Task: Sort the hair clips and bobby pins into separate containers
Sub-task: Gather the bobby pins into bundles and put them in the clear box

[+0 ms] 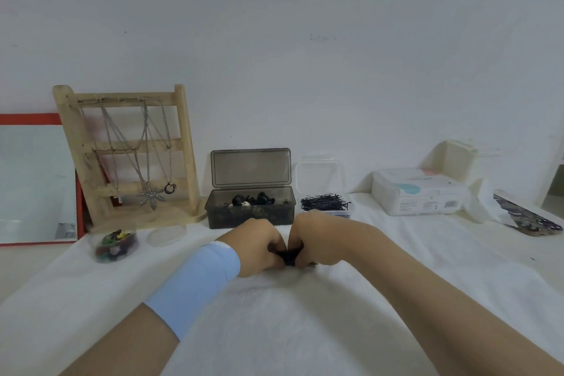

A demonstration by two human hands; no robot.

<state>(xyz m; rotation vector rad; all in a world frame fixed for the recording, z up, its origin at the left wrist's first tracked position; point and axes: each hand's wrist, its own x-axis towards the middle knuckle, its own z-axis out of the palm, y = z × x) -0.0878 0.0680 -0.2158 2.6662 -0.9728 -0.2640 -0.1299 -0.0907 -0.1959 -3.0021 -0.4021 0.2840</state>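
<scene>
You are pinching a small black clip [290, 257] between both hands: your left hand [259, 250] and right hand [317, 243] are curling their fingers round it from either side, knuckles nearly touching, just above the white cloth [305, 330]. Most of the clip is hiding behind your fingers, so I cannot tell its exact shape. It is looking like hard plastic, so it is probably light, stiff and sprung. Take it by the body rather than the teeth, and expect it to snap shut or skitter if it is slipping.

The cloth is looking soft and fuzzy, likely to snag fine parts.

Beyond your hands a smoky, translucent, rectangular box [250, 215] is standing with its hinged lid up, holding more dark clips. Just beside it to the right a clear case [319, 175] is carrying a heap of thin, black, wiry bobby pins [325, 202]. They look slick and tangle-prone, best lifted by the bend.
</scene>
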